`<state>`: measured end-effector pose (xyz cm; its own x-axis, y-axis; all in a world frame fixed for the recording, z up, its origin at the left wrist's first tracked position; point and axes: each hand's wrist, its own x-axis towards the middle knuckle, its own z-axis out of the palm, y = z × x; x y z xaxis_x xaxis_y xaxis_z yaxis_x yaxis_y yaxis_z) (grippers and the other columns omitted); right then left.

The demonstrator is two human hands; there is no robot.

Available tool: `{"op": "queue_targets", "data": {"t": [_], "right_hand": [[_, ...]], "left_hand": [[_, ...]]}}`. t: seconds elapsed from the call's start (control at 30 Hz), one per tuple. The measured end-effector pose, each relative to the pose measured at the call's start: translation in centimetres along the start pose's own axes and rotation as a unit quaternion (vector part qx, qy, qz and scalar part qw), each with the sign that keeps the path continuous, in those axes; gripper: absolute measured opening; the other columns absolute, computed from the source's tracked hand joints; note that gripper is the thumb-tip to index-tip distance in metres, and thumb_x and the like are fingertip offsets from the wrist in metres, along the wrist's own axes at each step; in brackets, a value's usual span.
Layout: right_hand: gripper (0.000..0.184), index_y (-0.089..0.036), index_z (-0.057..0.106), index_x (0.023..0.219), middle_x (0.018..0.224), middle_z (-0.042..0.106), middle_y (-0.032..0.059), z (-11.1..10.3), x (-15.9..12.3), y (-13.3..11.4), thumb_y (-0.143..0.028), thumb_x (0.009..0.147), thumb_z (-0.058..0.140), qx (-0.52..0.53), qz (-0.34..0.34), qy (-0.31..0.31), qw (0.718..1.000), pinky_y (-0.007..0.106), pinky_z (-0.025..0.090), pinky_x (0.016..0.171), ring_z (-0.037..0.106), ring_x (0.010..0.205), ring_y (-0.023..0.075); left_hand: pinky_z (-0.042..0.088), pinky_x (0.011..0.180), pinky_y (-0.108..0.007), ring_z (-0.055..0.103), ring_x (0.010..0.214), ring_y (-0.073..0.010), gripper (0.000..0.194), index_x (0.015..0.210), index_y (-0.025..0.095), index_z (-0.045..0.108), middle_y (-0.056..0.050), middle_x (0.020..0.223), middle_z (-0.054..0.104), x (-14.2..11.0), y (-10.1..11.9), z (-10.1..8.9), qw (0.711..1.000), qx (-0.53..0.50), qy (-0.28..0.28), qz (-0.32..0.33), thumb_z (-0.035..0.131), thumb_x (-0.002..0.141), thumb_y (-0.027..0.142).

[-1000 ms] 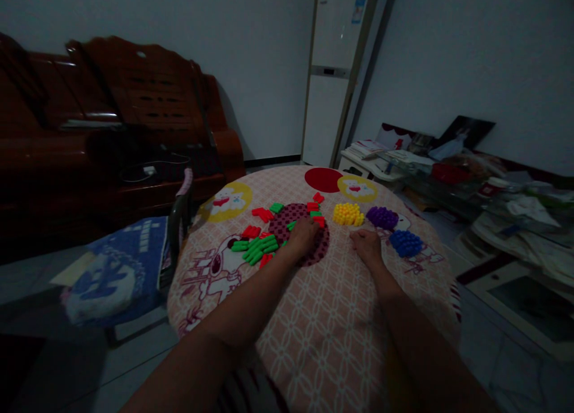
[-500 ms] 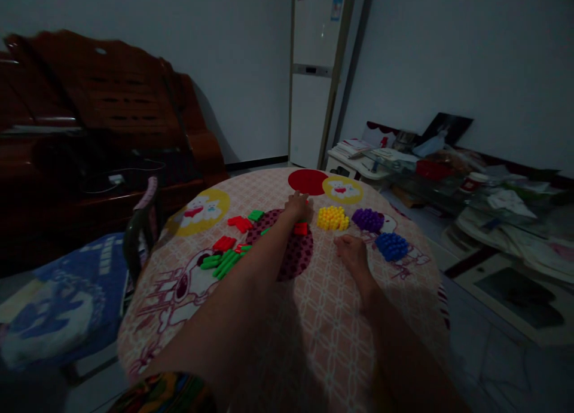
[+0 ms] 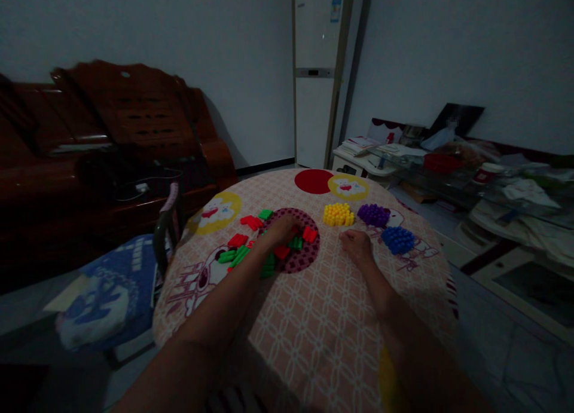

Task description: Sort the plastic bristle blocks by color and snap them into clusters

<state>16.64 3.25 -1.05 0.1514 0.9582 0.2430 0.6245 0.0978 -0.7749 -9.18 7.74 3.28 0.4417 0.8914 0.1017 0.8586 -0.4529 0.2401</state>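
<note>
On the round table, my left hand [image 3: 281, 229] reaches over a loose spread of plastic pieces, with its fingers stretched out and their tips partly hidden. Close to those fingers lie a red piece [image 3: 309, 234] and a green piece [image 3: 296, 243]. Another red piece [image 3: 281, 252] sits below the wrist, and several green pieces [image 3: 233, 256] are left of the forearm. My right hand [image 3: 357, 245] rests on the cloth with curled fingers; whatever may be in them is hidden. Just beyond it stands a cluster of yellow knobbly pieces [image 3: 338, 214].
Purple pieces [image 3: 373, 215] and blue pieces [image 3: 398, 240] form two groups at the right. A patterned tablecloth [image 3: 314, 317] covers the table. A chair with a blue cover [image 3: 112, 287] stands at the left, a cluttered cabinet [image 3: 488, 222] at the right.
My left hand reached to the far red and green pieces, then came back; those pieces now lie nearer and further left. My right hand stays curled near the yellow cluster. The view shifted slightly.
</note>
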Motion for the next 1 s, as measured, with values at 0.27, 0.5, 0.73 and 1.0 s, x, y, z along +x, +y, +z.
{"op": "queue_targets", "data": {"t": [0.27,0.5,0.73,1.0], "right_hand": [[0.033,-0.018,0.067,0.072,0.062,0.061,0.0008,0.7,-1.5,-1.4,-0.049,0.078,0.054,0.082,-0.054,0.003,0.995,0.024,0.043,0.055,0.059,0.06,0.0157],[0.035,-0.018,0.067,0.083,0.06,0.062,-0.0019,2.3,-2.9,-2.9,-0.051,0.076,0.061,0.199,0.005,-0.082,0.977,0.021,0.045,0.043,0.059,0.05,0.0132],[0.037,-0.014,0.068,0.088,0.061,0.066,0.0017,-1.2,-1.2,-2.0,-0.044,0.065,0.066,0.232,0.079,0.04,0.969,0.023,0.046,0.04,0.061,0.048,0.0161],[0.023,-0.013,0.076,0.076,0.064,0.072,0.0069,-5.5,-0.2,-0.4,-0.028,0.066,0.062,-0.03,0.017,0.078,0.996,0.028,0.047,0.058,0.066,0.063,0.021]], "left_hand": [[0.051,0.065,-0.025,0.064,0.068,-0.0153,0.018,0.089,0.014,0.069,-0.003,0.077,0.07,-0.9,3.6,0.7,0.877,-0.436,0.192,-0.072,0.059,0.077,0.022],[0.05,0.064,-0.023,0.063,0.068,-0.0131,0.013,0.08,0.015,0.064,-0.001,0.075,0.068,-1.5,7.3,3.8,0.846,-0.498,0.176,-0.07,0.064,0.074,0.027],[0.053,0.086,-0.032,0.067,0.09,-0.0188,0.019,0.096,0.016,0.07,-0.007,0.098,0.074,-1.4,4.9,1.3,0.912,-0.319,0.253,-0.056,0.057,0.084,0.024],[0.05,0.099,-0.037,0.065,0.108,-0.0248,0.026,0.107,0.016,0.071,-0.011,0.114,0.072,-0.2,2.7,2.8,0.967,-0.148,0.203,-0.055,0.056,0.086,0.021]]}}
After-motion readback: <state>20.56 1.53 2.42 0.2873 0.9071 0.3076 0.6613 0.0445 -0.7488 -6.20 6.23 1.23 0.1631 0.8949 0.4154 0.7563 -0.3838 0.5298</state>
